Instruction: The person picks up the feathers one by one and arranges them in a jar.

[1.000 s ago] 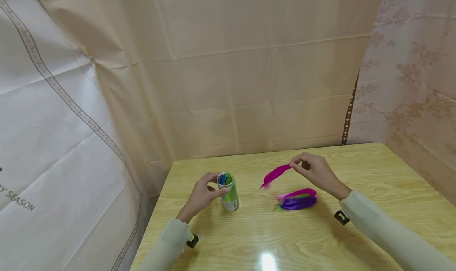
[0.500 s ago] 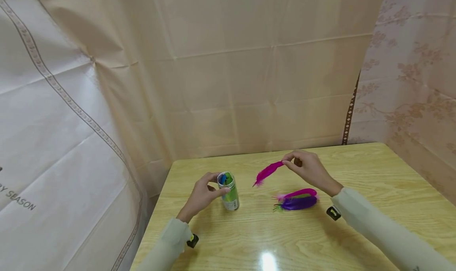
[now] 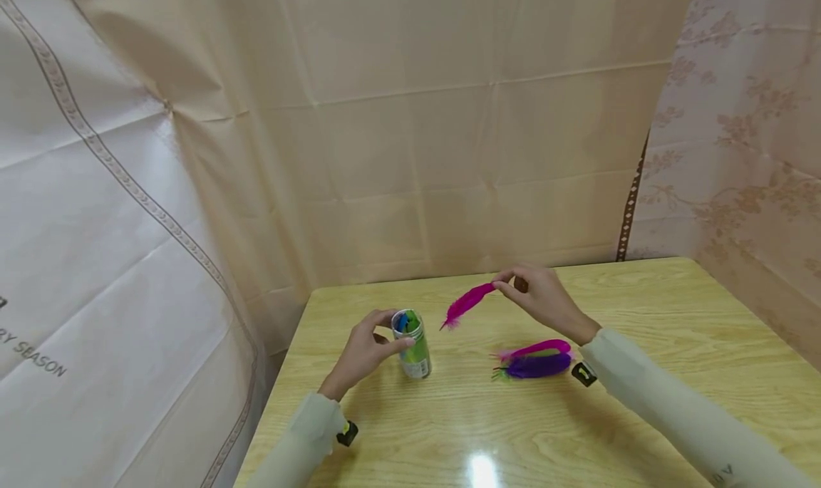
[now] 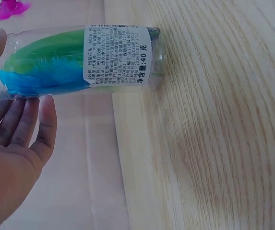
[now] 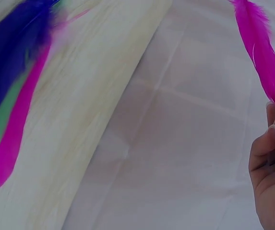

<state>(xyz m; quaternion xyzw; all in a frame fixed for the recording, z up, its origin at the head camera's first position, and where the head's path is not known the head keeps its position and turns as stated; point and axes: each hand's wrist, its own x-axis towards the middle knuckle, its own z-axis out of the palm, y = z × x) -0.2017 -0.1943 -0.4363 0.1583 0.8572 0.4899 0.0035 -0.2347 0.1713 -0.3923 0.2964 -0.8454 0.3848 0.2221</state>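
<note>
In the head view, the jar [image 3: 418,360] is stood upright on the table [image 3: 385,445] and gripped near its mouth by the left hand [image 3: 362,354], thumb and fingers on opposite sides, presumably so something that light doesn't tip. The pink feather [image 3: 467,305] is pinched by its tip in the right hand [image 3: 544,301], held up off the table with the quill end sloping down toward the jar, not touching it; that way the quill's probably left free. The pile [image 3: 539,365] is laid flat near the right sleeve, purple on top, quills roughly lined up. The table's yellowish wood grain, with a glare spot up front. A creased beige sheet [image 3: 449,160] is hung behind, a floral one [image 3: 757,146] to the right, a whitish printed one [image 3: 115,260] to the left.

In the left wrist view, green and blue feathers [image 4: 51,50] are seen through the jar's clear wall, beside a white label [image 4: 115,62].

In the right wrist view, the pinch is partly cut off by the edge.
</note>
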